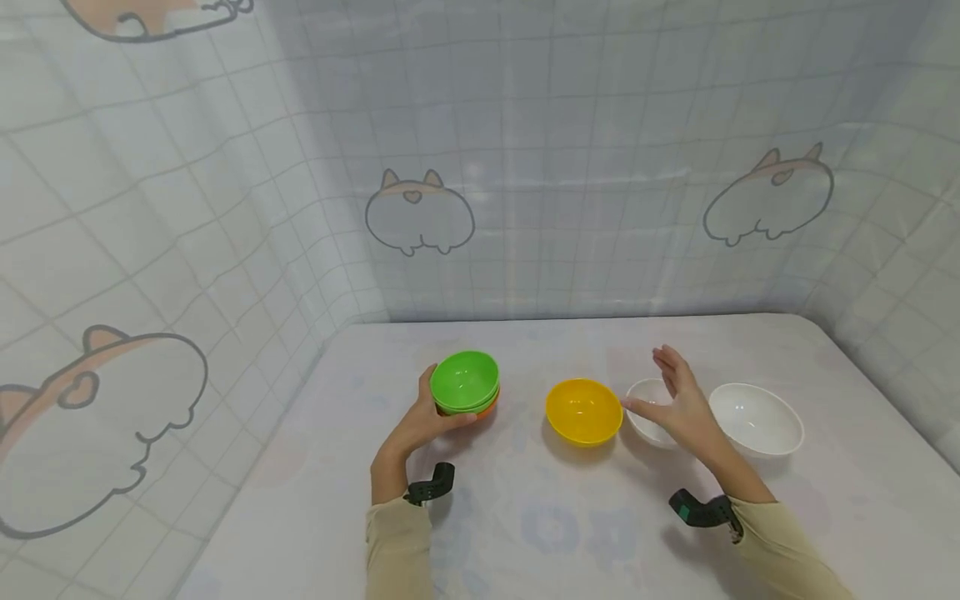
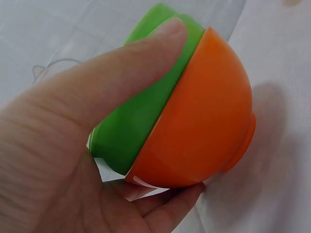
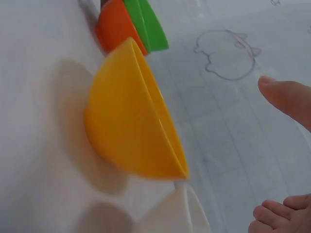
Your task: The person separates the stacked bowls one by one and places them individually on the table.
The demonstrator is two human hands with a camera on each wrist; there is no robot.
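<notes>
My left hand (image 1: 415, 429) grips a nested stack on the left, thumb on the near side and fingers around the far side and beneath. The stack has green bowls (image 1: 465, 379) sitting inside an orange bowl (image 2: 209, 111). Whether its foot touches the table I cannot tell. Over on the right, my right hand (image 1: 681, 412) hovers above a small white bowl (image 1: 651, 433), fingers and thumb spread with nothing between them. That hand partly hides the small white bowl. Just left of its thumb a yellow bowl (image 1: 583, 412) stands upright.
A larger white bowl (image 1: 756, 421) stands right of my right hand. All of this is on a white-covered table (image 1: 517, 500). Pale grid-patterned curtains (image 1: 570, 250) with cartoon animals enclose the back and both sides.
</notes>
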